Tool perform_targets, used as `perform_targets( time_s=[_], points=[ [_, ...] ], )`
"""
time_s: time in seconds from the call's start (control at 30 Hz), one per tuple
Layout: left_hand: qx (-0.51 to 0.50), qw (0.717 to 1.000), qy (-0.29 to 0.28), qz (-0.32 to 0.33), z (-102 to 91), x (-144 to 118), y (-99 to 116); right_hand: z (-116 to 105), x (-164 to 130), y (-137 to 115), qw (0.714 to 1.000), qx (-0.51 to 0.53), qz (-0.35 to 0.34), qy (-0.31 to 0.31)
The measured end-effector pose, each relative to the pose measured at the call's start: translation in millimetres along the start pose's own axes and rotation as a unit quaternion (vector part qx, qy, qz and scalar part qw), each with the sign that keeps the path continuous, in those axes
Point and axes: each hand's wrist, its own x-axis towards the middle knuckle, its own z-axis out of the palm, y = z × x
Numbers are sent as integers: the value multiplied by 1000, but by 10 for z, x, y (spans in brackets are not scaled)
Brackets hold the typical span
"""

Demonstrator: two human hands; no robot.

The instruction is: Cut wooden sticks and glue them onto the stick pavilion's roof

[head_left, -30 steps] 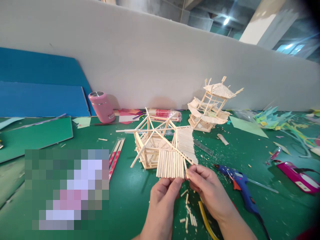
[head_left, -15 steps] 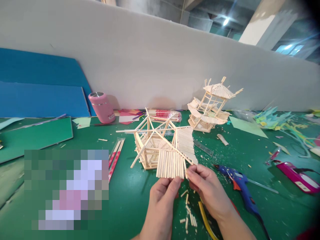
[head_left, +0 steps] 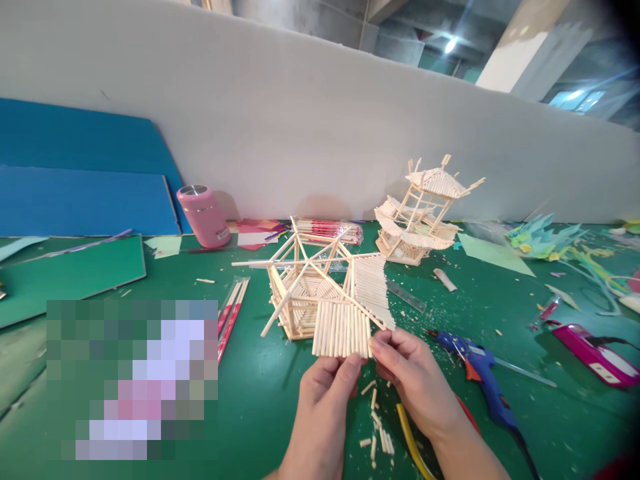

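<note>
At the near edge of the pale hexagonal stick-built pavilion frame (head_left: 305,293), on the green counter (head_left: 260,387), both hands work a flat roof panel of side-by-side wooden sticks (head_left: 343,328). The left hand (head_left: 325,393) pinches the panel's lower edge; the right hand (head_left: 410,377) grips its near right corner. It looks light, stiff and brittle, its glued joints probably weak, so the panel's edges seem safest to hold. A blue glue gun (head_left: 475,370) lies right of the frame, with cut stick ends (head_left: 377,437) nearer the person.

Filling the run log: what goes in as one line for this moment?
left hand: touching stick panel | right hand: pinching panel's right edge | stick model: on table | glue gun: lying at right
</note>
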Motion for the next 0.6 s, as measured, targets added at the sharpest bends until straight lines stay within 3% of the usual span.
perform_targets(
  time_s=[0.6],
  points=[
    [-3,1000,-5,2,-8,16,-12,31,37,31,998,55,17,-4]
  ],
)
